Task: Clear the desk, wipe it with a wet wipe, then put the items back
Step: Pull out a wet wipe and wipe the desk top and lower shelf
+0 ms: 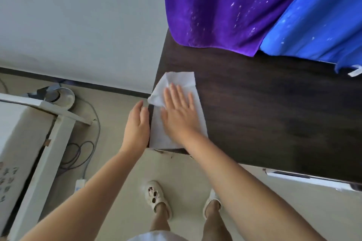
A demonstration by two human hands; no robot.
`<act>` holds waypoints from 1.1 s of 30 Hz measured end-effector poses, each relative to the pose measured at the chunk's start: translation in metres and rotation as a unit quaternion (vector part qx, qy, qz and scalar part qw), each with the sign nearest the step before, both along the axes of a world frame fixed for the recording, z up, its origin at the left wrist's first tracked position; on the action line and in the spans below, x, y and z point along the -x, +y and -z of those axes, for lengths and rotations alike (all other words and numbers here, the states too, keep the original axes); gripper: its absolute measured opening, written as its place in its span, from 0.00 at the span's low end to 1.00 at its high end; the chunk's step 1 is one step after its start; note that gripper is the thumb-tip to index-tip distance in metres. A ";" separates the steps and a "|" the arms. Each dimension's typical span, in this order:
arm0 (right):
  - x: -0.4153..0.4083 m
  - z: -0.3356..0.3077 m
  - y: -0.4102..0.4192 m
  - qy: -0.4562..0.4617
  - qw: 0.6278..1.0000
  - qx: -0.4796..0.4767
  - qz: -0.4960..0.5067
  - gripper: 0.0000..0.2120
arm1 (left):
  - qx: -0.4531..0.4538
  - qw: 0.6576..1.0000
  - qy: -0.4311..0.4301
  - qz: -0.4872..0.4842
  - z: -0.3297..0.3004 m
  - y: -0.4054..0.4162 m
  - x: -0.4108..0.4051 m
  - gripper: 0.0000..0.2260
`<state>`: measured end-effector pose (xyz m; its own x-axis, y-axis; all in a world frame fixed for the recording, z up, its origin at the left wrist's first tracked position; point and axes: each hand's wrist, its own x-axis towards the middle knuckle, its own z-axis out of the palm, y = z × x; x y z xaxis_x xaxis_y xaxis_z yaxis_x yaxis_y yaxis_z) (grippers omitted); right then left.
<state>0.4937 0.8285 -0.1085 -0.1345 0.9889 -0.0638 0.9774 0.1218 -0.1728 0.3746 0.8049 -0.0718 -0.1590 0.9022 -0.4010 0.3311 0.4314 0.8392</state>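
Note:
A white wet wipe [183,81] lies spread flat on the near left corner of the dark wooden desk [264,107]. My right hand [179,109] presses down on it with straight, spread fingers. My left hand [137,125] hovers just off the desk's left edge, fingers relaxed and holding nothing, its thumb side close to the desk's side. One crumpled corner of the wipe overhangs the left edge.
A purple curtain [219,6] and a blue curtain [317,21] hang onto the desk's far side. On the floor to the left are a white box or appliance [17,143], cables [78,154], a power strip [80,184] and a round fan base [60,97].

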 end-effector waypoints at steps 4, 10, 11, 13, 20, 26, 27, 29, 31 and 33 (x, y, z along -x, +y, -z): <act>-0.009 -0.001 -0.053 -0.026 0.976 0.013 -0.216 0.24 | 0.145 0.965 -0.208 -0.072 -0.008 0.002 0.013 0.21; -0.180 -0.009 -0.061 -0.043 0.981 0.004 0.190 0.27 | 0.150 0.961 -0.234 -0.008 -0.007 0.003 0.016 0.22; -0.192 -0.012 -0.059 -0.028 0.950 0.010 0.309 0.27 | 0.151 0.960 -0.237 -0.003 -0.006 0.004 0.017 0.21; -0.181 -0.014 -0.045 0.012 0.875 0.030 0.483 0.25 | 0.159 0.958 -0.238 -0.008 -0.007 0.004 0.017 0.20; 0.021 0.001 -0.030 -0.052 0.998 -0.038 0.010 0.28 | 0.151 0.971 -0.174 -0.071 -0.010 0.027 0.009 0.22; -0.108 0.004 -0.010 -0.046 0.998 -0.043 -0.031 0.25 | 0.111 0.990 -0.006 -0.089 0.001 0.041 -0.020 0.19; -0.148 0.003 -0.006 -0.043 0.996 -0.033 0.069 0.26 | 0.101 0.991 0.062 -0.068 0.002 0.039 -0.026 0.18; -0.211 -0.006 0.001 -0.019 0.947 0.012 0.319 0.26 | 0.080 0.982 0.168 -0.028 0.003 0.035 -0.032 0.18; -0.229 -0.019 0.021 0.019 0.858 0.052 0.510 0.26 | 0.062 0.975 0.212 -0.017 0.006 0.036 -0.035 0.17; -0.202 -0.023 0.058 0.031 0.836 0.058 0.545 0.27 | 0.053 0.970 0.236 -0.016 0.008 0.036 -0.036 0.16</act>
<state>0.6955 0.8861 -0.0856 0.8352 0.5147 -0.1938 0.4862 -0.8557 -0.1770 0.4110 0.8413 -0.0797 -0.3744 0.8515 -0.3672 0.6529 0.5233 0.5477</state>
